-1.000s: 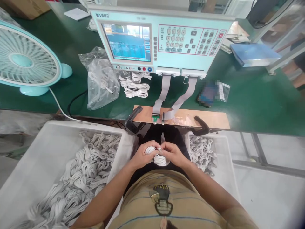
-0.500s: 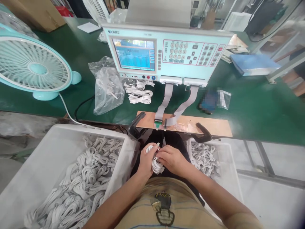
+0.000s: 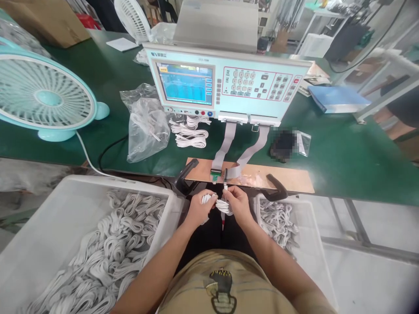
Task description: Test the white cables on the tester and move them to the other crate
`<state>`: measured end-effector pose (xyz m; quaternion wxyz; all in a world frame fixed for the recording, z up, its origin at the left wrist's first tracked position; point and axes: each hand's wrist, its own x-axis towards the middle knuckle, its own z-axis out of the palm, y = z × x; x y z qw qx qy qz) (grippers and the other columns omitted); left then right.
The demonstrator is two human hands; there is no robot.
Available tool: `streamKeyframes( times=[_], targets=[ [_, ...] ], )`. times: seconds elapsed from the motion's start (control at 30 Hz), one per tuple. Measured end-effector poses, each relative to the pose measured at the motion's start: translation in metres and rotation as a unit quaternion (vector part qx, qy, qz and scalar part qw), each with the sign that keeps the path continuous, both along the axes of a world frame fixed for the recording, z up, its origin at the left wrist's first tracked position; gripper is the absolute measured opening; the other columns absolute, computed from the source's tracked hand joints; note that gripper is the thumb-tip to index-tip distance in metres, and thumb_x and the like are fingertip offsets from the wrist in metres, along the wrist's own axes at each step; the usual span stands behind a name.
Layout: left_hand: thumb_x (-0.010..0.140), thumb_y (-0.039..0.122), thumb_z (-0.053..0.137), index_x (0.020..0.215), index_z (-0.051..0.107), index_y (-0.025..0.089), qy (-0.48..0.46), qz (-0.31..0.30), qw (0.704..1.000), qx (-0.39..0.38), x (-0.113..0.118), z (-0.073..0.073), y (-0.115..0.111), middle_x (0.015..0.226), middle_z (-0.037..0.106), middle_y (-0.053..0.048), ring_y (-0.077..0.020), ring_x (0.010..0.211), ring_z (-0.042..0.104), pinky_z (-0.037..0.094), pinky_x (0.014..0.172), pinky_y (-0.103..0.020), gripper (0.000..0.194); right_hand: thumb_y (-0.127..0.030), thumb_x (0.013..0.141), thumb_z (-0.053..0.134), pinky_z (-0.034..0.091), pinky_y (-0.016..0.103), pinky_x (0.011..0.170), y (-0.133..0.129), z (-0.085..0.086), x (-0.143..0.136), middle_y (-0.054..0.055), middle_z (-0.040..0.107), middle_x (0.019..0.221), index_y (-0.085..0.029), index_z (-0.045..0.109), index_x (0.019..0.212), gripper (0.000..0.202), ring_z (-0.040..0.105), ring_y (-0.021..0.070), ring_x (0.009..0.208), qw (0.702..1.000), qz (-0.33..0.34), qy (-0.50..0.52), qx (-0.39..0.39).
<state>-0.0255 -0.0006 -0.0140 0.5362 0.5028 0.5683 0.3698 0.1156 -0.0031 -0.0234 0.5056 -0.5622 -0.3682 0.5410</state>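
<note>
Between my two hands, below the table's front edge, is a coiled white cable [image 3: 224,206]. My left hand [image 3: 199,208] is closed around one side of the bundle. The fingers of my right hand [image 3: 238,203] pinch a white plug of the cable, which is up against the right connector [image 3: 225,175] on the wooden board [image 3: 258,174]; whether it is fully seated I cannot tell. A small green circuit board [image 3: 214,177] sits just left of that connector. Grey ribbon cables run from both up to a tester [image 3: 225,87] with a lit screen.
A bin of coiled cables [image 3: 65,185] stands at the left, a smaller one [image 3: 314,218] at the right. Black clamps [image 3: 187,176] hold the board. On the green table [image 3: 353,152] are a fan [image 3: 49,98], a plastic bag [image 3: 149,128], coiled cables [image 3: 191,138] and a blue folder [image 3: 338,98].
Both hands have moved up toward the board with the cable. My right hand has brought a plug to the right connector. The camera view has shifted slightly.
</note>
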Motion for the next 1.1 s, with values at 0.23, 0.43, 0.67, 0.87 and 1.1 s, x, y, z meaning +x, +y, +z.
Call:
streamKeyframes(
  times=[0.23,0.43,0.67,0.87,1.1],
  targets=[
    [0.069,0.031,0.060,0.062,0.061,0.017,0.039,-0.074,0.995,0.047,-0.014,0.005,0.012,0.049,0.051,0.003,-0.0094,0.047,0.044,0.034,0.045,-0.019,0.016,-0.037,0.068,0.064,0.035,0.022,0.047,0.003,0.005,-0.001,-0.002,0.055,0.056,-0.018,0.056,0.065,0.021,0.042,0.0082,0.048,1.000,0.009,0.008,-0.012],
    [0.072,0.037,0.056,0.062,0.057,0.016,-0.004,-0.103,0.994,-0.029,-0.022,0.008,0.016,0.046,0.050,0.002,-0.0100,0.042,0.045,0.034,0.040,-0.019,0.023,-0.038,0.065,0.067,0.033,0.022,0.048,0.004,0.009,-0.005,-0.002,0.054,0.052,-0.017,0.056,0.059,0.024,0.040,0.0073,0.045,0.994,0.001,0.095,-0.052],
    [0.069,0.037,0.060,0.062,0.057,0.016,-0.068,-0.028,0.996,-0.051,-0.012,0.009,0.016,0.043,0.047,0.003,-0.0088,0.038,0.043,0.033,0.037,-0.018,0.023,-0.034,0.060,0.071,0.030,0.022,0.046,0.008,0.013,-0.008,-0.003,0.053,0.051,-0.016,0.056,0.057,0.023,0.038,0.0061,0.043,0.983,-0.019,0.161,-0.082],
    [0.063,0.036,0.066,0.058,0.057,0.015,-0.128,0.074,0.988,-0.043,0.007,0.000,0.017,0.041,0.042,0.005,-0.0065,0.036,0.036,0.029,0.037,-0.019,0.024,-0.036,0.061,0.070,0.034,0.022,0.050,0.011,0.017,-0.001,-0.002,0.055,0.055,-0.015,0.060,0.059,0.024,0.042,0.0072,0.048,0.990,0.025,0.113,-0.076],
    [0.063,0.033,0.066,0.058,0.056,0.014,-0.170,0.099,0.980,-0.041,0.012,-0.004,0.019,0.046,0.045,0.005,-0.0060,0.041,0.039,0.031,0.043,-0.019,0.022,-0.034,0.061,0.071,0.037,0.023,0.055,0.011,0.013,0.000,-0.002,0.055,0.057,-0.016,0.062,0.064,0.020,0.045,0.0080,0.052,0.990,0.024,0.122,-0.073]
  ],
)
